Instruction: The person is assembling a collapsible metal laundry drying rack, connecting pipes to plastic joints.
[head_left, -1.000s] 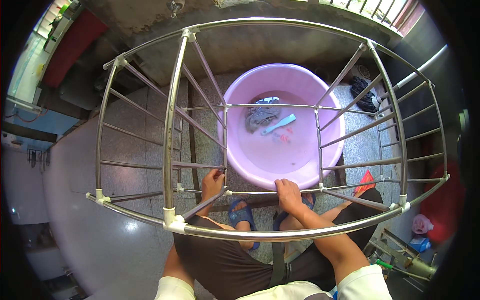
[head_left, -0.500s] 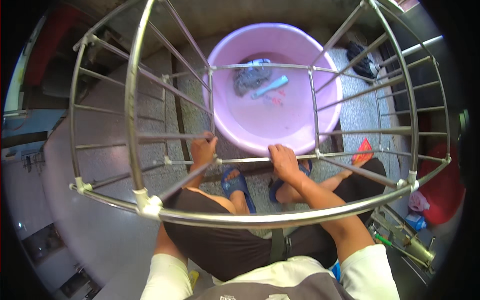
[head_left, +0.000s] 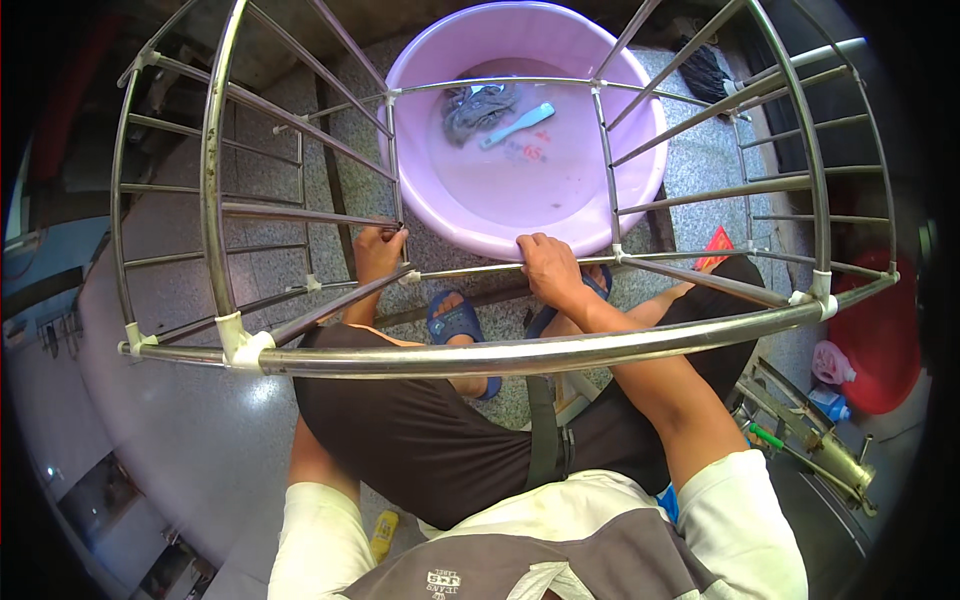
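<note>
A metal rack (head_left: 560, 345) of shiny tubes with white plastic joints stands around and in front of my knees. My left hand (head_left: 378, 255) is closed on a thin upright tube at its left, fingertips pinched where a cross tube meets it. Around the low crossbar, close to the front rim of a large lilac basin (head_left: 470, 232), my right hand (head_left: 552, 272) is wrapped; its fingertips are partly hidden. Inside the basin, a wet grey cloth (head_left: 478, 112) lies in shallow water beside a light blue brush or scraper (head_left: 518, 126), its exact kind unclear.
Blue slippers (head_left: 455, 320) are on my feet under the rack. At the right are a red tub (head_left: 880, 350), a pink bottle (head_left: 832, 362), a blue bottle (head_left: 829, 404) and a metal tool frame (head_left: 815, 435). A yellow bottle (head_left: 384, 533) is by my left side.
The rack, basin and both hands sit higher in the picture, and slightly to the left. Both hands keep hold of the rack at about the same places.
</note>
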